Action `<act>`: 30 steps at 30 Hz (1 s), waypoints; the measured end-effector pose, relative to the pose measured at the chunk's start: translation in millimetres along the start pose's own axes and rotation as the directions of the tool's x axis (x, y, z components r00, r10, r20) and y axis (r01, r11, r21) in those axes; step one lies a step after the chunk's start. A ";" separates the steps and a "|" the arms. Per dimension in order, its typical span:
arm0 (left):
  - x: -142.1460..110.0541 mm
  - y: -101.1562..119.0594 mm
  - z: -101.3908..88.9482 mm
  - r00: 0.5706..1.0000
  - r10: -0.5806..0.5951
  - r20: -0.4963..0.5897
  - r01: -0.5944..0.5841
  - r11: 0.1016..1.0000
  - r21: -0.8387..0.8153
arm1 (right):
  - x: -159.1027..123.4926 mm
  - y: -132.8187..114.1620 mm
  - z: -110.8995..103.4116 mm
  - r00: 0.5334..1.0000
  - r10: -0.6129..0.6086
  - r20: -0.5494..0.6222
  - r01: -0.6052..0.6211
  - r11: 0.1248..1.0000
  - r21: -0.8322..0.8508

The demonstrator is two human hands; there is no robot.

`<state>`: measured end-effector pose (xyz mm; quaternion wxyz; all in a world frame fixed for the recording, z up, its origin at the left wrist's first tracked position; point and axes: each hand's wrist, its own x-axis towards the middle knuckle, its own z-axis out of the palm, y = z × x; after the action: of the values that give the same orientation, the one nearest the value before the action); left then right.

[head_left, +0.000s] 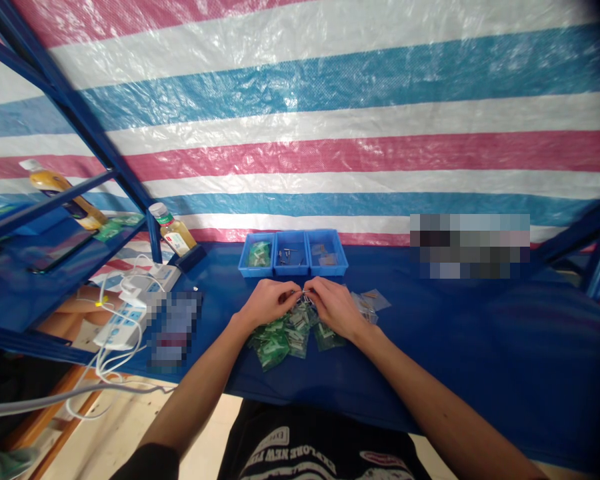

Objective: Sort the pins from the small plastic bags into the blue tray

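"How do the hands stand?"

"The person's left hand [270, 301] and right hand [336, 307] meet almost fingertip to fingertip. Thumb and fingers of each are pinched together on a small shiny piece [303, 292], too small to identify."

"What is just below that grip?"

"A loose heap of green-and-clear packets [273, 345], spreading toward the wearer on a blue table [455, 347]. Just right of the grip, partly behind the right hand, lie clear packets with brownish contents [375, 300]."

"And beyond it?"

"Three blue bins side by side. The left bin [257, 272] holds green packets, the middle bin [291, 271] a few slim metallic pieces [287, 253], the right bin [329, 271] some brownish packets."

"Farther out?"

"Well left of the grip, a white power strip [123, 323] with tangled cables, and beyond that a tilted bottle [176, 235] of yellowish liquid. Behind everything hangs a striped plastic sheet [330, 153]."
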<state>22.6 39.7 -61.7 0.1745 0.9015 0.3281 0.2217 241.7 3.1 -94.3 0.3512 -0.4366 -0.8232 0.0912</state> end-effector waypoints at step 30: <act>-0.5 -3.7 -1.2 0.999 -0.015 -0.044 0.018 0.998 0.068 | 0.5 1.4 -0.6 0.997 0.066 -0.038 -0.069 0.996 -0.063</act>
<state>19.7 42.3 -62.5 0.1385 0.8992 0.3465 0.2285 242.8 4.2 -94.2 0.3484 -0.4768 -0.8041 0.0685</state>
